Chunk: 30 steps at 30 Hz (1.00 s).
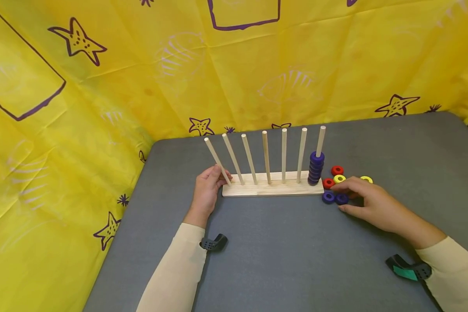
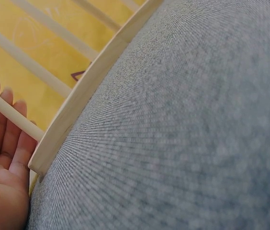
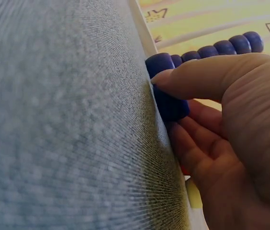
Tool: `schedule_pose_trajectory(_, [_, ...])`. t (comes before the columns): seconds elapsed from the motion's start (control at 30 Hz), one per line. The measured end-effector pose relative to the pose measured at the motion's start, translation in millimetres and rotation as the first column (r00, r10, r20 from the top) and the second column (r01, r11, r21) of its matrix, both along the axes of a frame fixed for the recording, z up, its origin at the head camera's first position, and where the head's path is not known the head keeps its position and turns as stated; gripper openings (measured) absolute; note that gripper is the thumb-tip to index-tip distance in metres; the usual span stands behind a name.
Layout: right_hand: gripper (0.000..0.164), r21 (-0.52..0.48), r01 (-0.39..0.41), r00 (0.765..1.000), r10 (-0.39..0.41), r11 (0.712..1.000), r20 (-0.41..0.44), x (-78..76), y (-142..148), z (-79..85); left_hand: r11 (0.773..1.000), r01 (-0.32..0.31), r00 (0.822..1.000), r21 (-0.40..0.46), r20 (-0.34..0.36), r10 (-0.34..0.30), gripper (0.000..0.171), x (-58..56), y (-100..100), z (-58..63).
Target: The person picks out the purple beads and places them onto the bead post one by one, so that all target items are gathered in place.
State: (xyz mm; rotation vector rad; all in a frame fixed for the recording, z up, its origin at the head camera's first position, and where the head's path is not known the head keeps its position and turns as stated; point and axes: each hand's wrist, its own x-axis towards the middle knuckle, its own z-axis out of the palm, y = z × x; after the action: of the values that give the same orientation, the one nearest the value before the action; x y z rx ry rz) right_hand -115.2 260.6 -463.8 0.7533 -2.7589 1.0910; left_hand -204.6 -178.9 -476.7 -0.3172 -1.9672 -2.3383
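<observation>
A wooden peg rack (image 1: 242,189) stands on the grey table, with several upright pegs. Dark blue rings (image 1: 316,169) are stacked on its rightmost peg. My left hand (image 1: 209,186) touches the rack's left end; in the left wrist view its fingers (image 2: 11,136) lie fairly straight behind the end peg (image 2: 13,114). At the rack's right end, my right hand (image 1: 370,201) reaches over a loose blue ring (image 1: 341,199), thumb and fingers apart on either side of it. Another blue ring (image 1: 328,197) lies beside it. The right wrist view shows the thumb (image 3: 192,79) overlapping these rings.
Two red rings (image 1: 337,170) and a yellow ring (image 1: 339,178) lie right of the rack, beyond my right hand. Another yellow ring (image 1: 367,179) is partly hidden behind that hand. A yellow patterned cloth (image 1: 234,78) hangs behind the table (image 1: 273,251).
</observation>
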Motion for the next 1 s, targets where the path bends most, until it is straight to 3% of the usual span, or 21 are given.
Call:
schedule_pose_trajectory(0.3, [0.045, 0.037, 0.003, 1.000, -0.003, 0.999, -0.002, -0.7, 0.2, 0.5, 1.000, -0.006, 1.000, -0.006, 0.014, 0.006, 0.056, 1.0, 0.3, 1.3])
schedule_pose_trajectory(0.67, [0.039, -0.023, 0.019, 0.998, -0.020, 1.000, -0.052, 1.8, -3.0, 2.5, 0.999, 0.004, 1.000, -0.034, -0.003, -0.004, 0.070, 1.1, -0.6, 1.1])
schedule_pose_trajectory(1.0, [0.044, -0.050, 0.052, 0.990, -0.058, 0.997, -0.131, 1.4, -4.3, 3.7, 1.000, -0.003, 1.000, -0.029, 0.005, 0.003, 0.059, 0.8, -0.2, 1.8])
